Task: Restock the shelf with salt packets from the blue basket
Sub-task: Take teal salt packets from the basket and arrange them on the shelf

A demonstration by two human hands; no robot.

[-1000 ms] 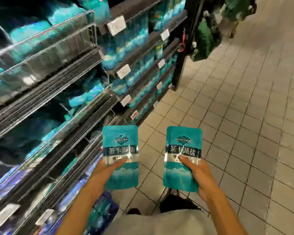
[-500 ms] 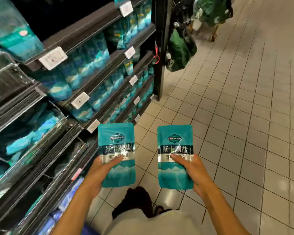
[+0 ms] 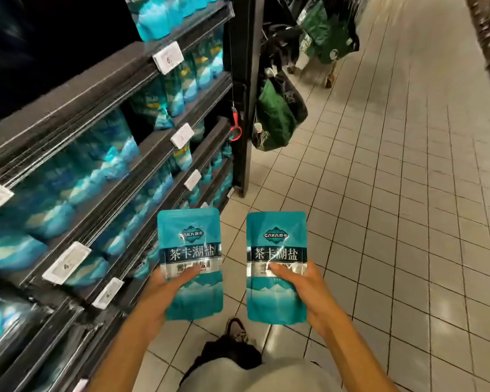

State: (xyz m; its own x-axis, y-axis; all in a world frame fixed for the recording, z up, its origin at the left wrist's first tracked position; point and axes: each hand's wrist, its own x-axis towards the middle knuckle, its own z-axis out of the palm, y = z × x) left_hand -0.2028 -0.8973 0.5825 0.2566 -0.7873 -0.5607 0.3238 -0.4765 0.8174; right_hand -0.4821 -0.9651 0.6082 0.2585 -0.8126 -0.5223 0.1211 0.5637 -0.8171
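Observation:
My left hand [image 3: 164,290] grips a teal salt packet [image 3: 189,241] upright by its lower half, thumb across the front. A second teal salt packet [image 3: 276,239], also upright, is gripped the same way by my right hand [image 3: 303,295]. Both packets hang side by side over the tiled floor, just right of the dark shelf unit [image 3: 102,89]. Its tiers hold rows of similar teal and blue packets [image 3: 96,162]. The blue basket is out of view.
White price tags [image 3: 168,57] line the shelf edges. A black upright post [image 3: 246,94] ends the shelf unit, with a red ring [image 3: 235,131] and green bags [image 3: 277,114] hanging beside it. Tiled aisle floor [image 3: 393,207] spreads to the right. My shoe [image 3: 236,331] shows below.
The view has travelled along the shelf toward its end post, which now looks closer. Both hands keep the same grip on their packets, held side by side.

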